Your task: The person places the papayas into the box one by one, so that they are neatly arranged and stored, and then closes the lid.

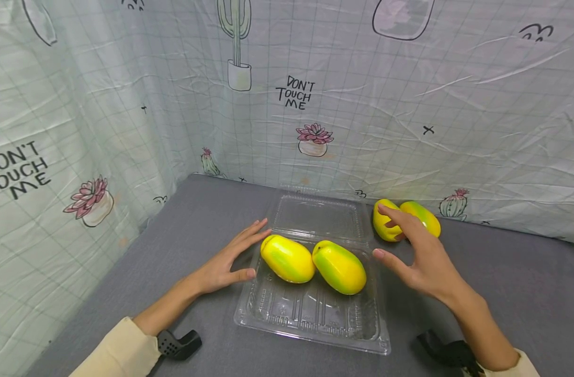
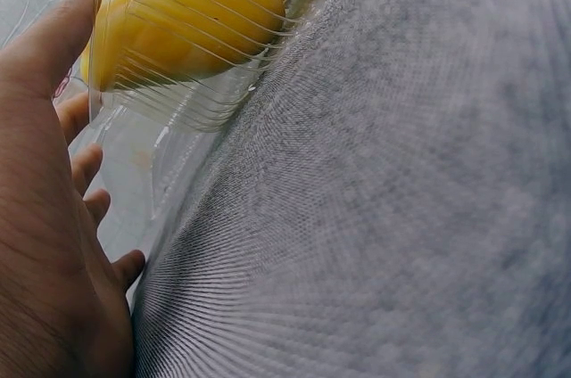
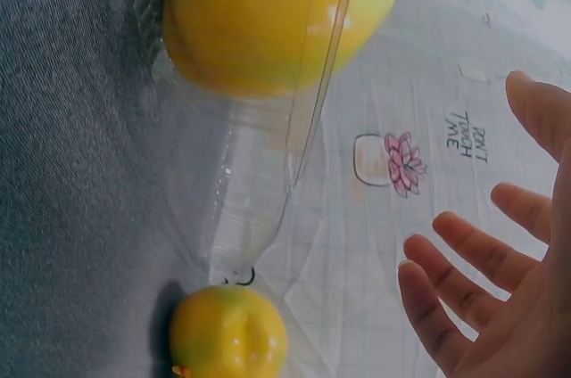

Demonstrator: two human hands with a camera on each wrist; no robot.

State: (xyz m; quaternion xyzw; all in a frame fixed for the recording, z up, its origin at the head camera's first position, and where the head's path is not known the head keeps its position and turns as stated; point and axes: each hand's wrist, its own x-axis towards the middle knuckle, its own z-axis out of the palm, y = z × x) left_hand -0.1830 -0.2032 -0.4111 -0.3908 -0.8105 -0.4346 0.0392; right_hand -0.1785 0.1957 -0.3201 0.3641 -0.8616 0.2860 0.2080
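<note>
A clear plastic clamshell box [image 1: 310, 337] lies with its lid folded back on the grey surface. Two oval, yellow-green mango-like fruits, a left one [image 1: 288, 259] and a right one [image 1: 339, 268], lie side by side in the far half of its base. Beside the left rim is my left hand [image 1: 221, 267], fingers extended, close to the left fruit; whether it touches the box I cannot tell. My right hand [image 1: 428, 267] hovers right of the box, fingers spread and holding nothing, partly covering two more such fruits [image 1: 384, 233] behind it.
The open lid [image 1: 319, 217] reaches toward the printed curtain [image 1: 362, 104] at the back. The two outer fruits rest against the lower part of that curtain, right of the lid. Grey cloth [image 1: 183, 225] covers the work surface.
</note>
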